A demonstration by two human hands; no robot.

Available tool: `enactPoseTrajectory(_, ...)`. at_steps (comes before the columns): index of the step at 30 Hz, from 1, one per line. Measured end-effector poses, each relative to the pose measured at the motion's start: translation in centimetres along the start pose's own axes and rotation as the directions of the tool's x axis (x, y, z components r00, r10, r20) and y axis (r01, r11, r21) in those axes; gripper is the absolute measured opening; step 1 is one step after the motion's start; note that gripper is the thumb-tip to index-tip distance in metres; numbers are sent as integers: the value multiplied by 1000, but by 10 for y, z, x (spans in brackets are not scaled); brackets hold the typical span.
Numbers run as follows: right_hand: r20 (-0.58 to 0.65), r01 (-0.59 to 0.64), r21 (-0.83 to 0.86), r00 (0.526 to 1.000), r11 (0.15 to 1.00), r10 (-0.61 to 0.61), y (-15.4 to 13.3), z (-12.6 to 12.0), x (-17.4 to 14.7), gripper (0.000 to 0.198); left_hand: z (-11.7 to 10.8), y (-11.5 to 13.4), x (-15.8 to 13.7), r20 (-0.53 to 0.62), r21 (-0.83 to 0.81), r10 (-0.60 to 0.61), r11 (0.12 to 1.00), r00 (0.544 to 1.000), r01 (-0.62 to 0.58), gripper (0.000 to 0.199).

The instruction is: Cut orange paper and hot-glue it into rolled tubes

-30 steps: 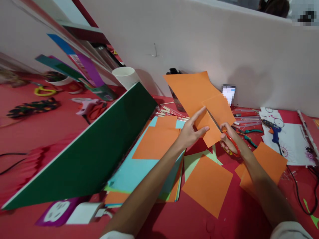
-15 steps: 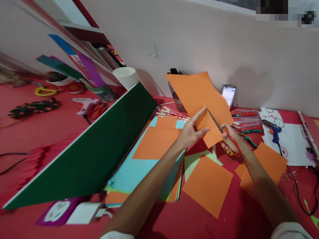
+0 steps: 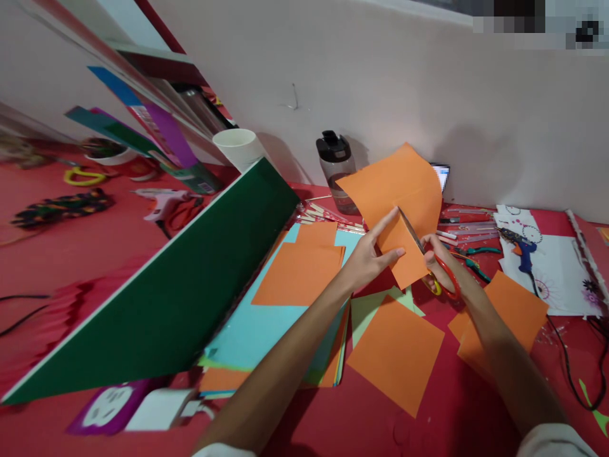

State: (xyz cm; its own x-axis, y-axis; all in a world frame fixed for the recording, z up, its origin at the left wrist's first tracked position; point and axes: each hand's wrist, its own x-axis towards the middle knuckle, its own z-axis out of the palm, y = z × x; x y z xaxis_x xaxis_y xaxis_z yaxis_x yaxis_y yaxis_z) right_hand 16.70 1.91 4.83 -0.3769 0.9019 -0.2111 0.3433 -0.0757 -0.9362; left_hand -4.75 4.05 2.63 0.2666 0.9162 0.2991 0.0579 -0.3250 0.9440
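Note:
My left hand (image 3: 373,257) grips an orange paper sheet (image 3: 404,187) near its lower left, thumb on the front and index finger pointing up along the cut. In my right hand (image 3: 440,260) is a pair of scissors (image 3: 448,279) with red and yellow handles. Their blades lie across the sheet, the tip close to my left index finger. The sheet is lifted above the table and its upper part bends. Below it lies an orange paper square (image 3: 397,355) partly over pale green paper (image 3: 368,311). More orange squares (image 3: 516,311) rest under my right forearm.
A green board (image 3: 176,298) leans at the left beside a stack of coloured paper (image 3: 238,339). Behind stand a water bottle (image 3: 335,168) and a white cup (image 3: 238,149). A blue glue gun (image 3: 526,254) and pliers (image 3: 480,270) lie right; a white adapter (image 3: 162,409) sits in front.
The orange sheet has shifted slightly right and its top now curls more, uncovering the water bottle and hiding more of the phone. Both hands keep their hold, the left moving slightly right.

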Motion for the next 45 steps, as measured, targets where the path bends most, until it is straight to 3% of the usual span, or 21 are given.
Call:
enactPoseTrajectory(12, -42, 30, 4, 999, 1000, -30, 2, 4, 1, 64, 3, -3, -2, -22, 80, 18, 997, 1000, -16, 86)
enactPoseTrajectory(21, -13, 9, 9, 1000, 1000, -8, 2, 4, 2, 64, 1, 0, -2, -165, 98, 25, 995, 986, -9, 56)
enactPoseTrajectory(30, -7, 23, 13, 1000, 1000, -23, 6, 5, 4, 53, -3, -3, 1, -239, 137, 67, 990, 969, -35, 71)
enactPoseTrajectory(40, -19, 49, 14, 999, 999, -48, 10, 7, 5, 56, -8, -6, 2, -210, 134, 49, 991, 976, -21, 76)
enactPoseTrajectory(45, -22, -2, 53, 1000, 999, 3, 2, 10, 3, 56, -8, -6, 2, -208, 128, 50, 991, 977, -23, 76)
